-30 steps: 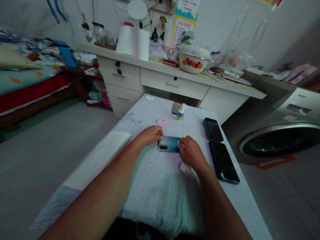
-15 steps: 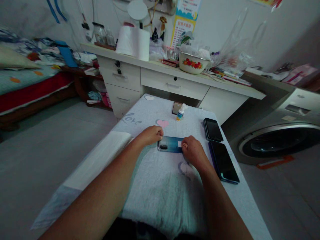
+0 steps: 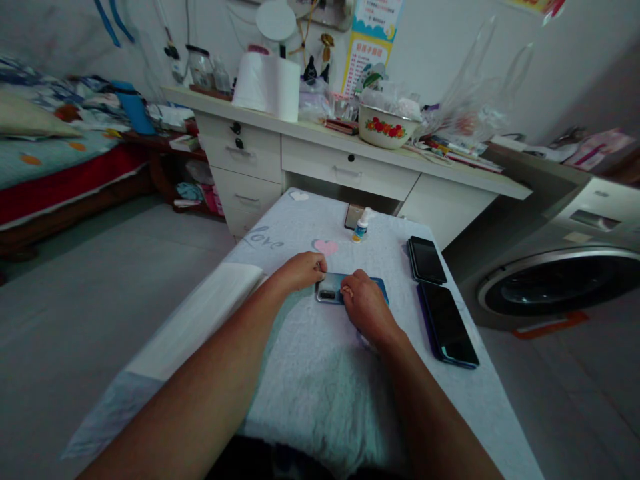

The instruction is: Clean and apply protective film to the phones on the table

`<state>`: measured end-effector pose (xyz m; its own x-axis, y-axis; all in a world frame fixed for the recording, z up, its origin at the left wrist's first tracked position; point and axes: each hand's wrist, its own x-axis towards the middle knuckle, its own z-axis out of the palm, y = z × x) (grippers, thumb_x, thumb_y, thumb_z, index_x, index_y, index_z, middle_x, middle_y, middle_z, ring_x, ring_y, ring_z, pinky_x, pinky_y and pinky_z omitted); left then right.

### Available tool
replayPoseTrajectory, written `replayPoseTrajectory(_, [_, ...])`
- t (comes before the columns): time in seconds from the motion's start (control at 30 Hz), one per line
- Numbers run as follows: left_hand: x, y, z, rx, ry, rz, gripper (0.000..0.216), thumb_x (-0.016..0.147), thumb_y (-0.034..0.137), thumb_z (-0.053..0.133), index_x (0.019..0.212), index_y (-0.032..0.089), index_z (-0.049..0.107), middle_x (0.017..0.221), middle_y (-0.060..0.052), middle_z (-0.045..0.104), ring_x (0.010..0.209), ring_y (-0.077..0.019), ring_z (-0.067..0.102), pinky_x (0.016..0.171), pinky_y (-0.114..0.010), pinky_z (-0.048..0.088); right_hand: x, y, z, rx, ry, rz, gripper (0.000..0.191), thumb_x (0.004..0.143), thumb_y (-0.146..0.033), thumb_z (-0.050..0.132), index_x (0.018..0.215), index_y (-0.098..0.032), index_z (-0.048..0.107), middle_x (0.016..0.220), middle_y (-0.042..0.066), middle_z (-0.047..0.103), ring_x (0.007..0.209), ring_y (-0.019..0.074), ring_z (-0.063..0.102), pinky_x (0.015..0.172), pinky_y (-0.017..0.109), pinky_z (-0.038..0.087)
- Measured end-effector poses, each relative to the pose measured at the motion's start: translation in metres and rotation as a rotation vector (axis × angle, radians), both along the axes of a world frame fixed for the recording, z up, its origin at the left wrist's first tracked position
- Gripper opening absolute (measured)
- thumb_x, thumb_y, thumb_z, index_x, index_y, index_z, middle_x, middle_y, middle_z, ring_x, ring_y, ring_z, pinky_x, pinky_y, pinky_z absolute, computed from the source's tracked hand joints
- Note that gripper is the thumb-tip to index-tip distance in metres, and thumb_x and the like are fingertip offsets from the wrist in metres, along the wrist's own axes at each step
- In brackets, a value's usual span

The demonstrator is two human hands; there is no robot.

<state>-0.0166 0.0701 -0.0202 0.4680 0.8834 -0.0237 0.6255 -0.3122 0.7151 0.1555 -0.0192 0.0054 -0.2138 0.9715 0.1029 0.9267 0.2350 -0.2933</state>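
Note:
A blue phone lies with its back up on the cloth-covered table, its camera block toward the left. My left hand is closed at the phone's upper left corner, fingers pinched on its edge. Over the middle of the phone's back rests my right hand, its fingers bunched together. Whatever those fingers may hold is too small and hidden to make out. Beyond the phone stands a small white-topped spray bottle, in front of another phone lying flat.
Two dark-screened devices, a smaller one and a larger one, lie along the table's right side. Folded pale cloth covers the left edge. A white desk with drawers stands behind, and a washing machine is at right.
My right hand has slid left along the phone's back, from its right end to the middle, uncovering the right end. My left hand and the phone have stayed put.

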Motion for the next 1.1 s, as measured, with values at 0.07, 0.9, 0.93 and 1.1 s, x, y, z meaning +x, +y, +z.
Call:
replayPoseTrajectory(0.07, [0.000, 0.001, -0.001, 0.000, 0.007, 0.002, 0.012, 0.069, 0.012, 0.058, 0.079, 0.015, 0.064, 0.063, 0.002, 0.059, 0.060, -0.0109, 0.054, 0.057, -0.021, 0.036, -0.003, 0.000, -0.001, 0.001, -0.004, 0.021, 0.022, 0.092, -0.013, 0.042, 0.092, -0.016, 0.064, 0.095, 0.006, 0.056, 0.082, 0.0131, 0.053, 0.074, 0.022, 0.035])
replayPoseTrajectory(0.9, [-0.001, 0.001, -0.002, -0.023, -0.005, 0.003, 0.013, 0.069, 0.015, 0.057, 0.080, 0.015, 0.065, 0.064, 0.001, 0.061, 0.061, -0.0122, 0.056, 0.057, -0.022, 0.038, 0.052, 0.003, 0.009, -0.052, -0.135, -0.231, 0.023, 0.088, -0.014, 0.045, 0.088, -0.015, 0.068, 0.091, 0.009, 0.062, 0.080, 0.0144, 0.055, 0.070, 0.024, 0.033])
replayPoseTrajectory(0.93, [-0.001, 0.001, -0.002, -0.025, -0.006, 0.003, 0.013, 0.069, 0.016, 0.057, 0.080, 0.015, 0.065, 0.064, 0.001, 0.061, 0.061, -0.0122, 0.056, 0.056, -0.022, 0.038, 0.054, 0.004, 0.010, -0.061, -0.140, -0.235, 0.022, 0.087, -0.014, 0.046, 0.089, -0.014, 0.068, 0.091, 0.009, 0.062, 0.080, 0.0145, 0.055, 0.070, 0.024, 0.033])
replayPoseTrajectory(1.1, [-0.002, 0.001, -0.001, -0.017, -0.010, 0.000, 0.013, 0.069, 0.015, 0.057, 0.079, 0.015, 0.065, 0.065, 0.001, 0.061, 0.062, -0.0119, 0.056, 0.056, -0.022, 0.038, 0.064, 0.005, 0.012, -0.087, -0.141, -0.256, 0.022, 0.085, -0.014, 0.047, 0.086, -0.015, 0.069, 0.089, 0.009, 0.064, 0.079, 0.0150, 0.055, 0.070, 0.024, 0.033])
